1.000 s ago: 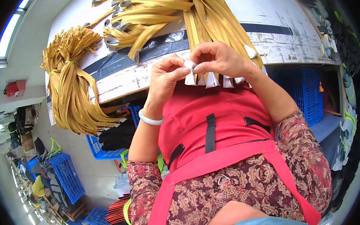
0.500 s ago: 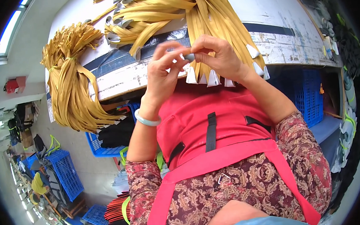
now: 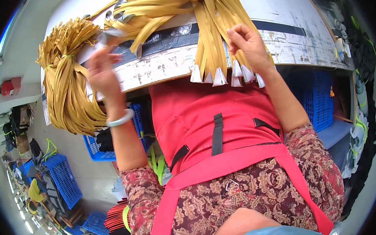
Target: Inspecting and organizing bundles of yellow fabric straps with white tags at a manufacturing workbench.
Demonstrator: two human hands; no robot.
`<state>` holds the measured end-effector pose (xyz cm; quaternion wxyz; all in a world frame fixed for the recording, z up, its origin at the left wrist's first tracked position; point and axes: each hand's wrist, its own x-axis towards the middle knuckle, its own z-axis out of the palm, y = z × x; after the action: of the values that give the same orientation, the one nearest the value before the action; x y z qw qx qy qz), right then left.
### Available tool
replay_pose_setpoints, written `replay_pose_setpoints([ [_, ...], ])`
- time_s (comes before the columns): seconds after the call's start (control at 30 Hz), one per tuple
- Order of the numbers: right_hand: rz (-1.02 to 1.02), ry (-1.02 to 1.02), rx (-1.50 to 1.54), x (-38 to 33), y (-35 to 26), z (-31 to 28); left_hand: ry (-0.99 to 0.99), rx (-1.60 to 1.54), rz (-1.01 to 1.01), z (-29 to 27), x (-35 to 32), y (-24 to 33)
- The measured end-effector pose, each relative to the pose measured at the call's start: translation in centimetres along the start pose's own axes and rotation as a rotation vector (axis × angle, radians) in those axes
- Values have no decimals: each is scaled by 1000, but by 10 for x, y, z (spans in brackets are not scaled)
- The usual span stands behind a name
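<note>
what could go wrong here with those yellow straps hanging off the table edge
1. The yellow flat straps with white folded tips hang over the white worktable's edge; only the right hand rests on them, so a nudge might slide them off.
2. The left hand is blurred, apart from that bunch and near the loose yellow strap pile; it might snag and scatter it.
3. The tied yellow strap bundle droops over the table's left side and might drop toward the blue plastic crates.

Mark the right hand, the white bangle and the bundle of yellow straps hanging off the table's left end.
right hand (image 3: 247, 42), head view, on its back.
white bangle (image 3: 120, 119), head view, on the band at the left wrist.
bundle of yellow straps (image 3: 68, 90), head view, mid-bundle.
</note>
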<state>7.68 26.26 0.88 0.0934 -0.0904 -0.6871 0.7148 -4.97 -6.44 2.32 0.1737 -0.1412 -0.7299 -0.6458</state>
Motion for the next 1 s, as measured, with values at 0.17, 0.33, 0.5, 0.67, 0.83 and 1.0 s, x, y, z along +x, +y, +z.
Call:
replay_pose_setpoints([
  [0.17,-213,-347,-644,-37,18,1,-19,263,-7,-27,-8,-11],
  [0.33,-472,-533,-1124,-51,41,17,-714,137,-13,50,-98,-1],
  [0.5,-292,-693,-815,-37,-2,18,-798,-128,-34,83,-112,14],
  [0.67,-13,-533,-168,-29,-14,24,-760,-421,-177,89,-98,15],
  [0.83,252,-632,-29,-11,-29,29,-743,-578,-289,81,-85,17],
  [1.0,149,-762,-29,7,-32,27,-744,-657,-421,80,-72,25],
])
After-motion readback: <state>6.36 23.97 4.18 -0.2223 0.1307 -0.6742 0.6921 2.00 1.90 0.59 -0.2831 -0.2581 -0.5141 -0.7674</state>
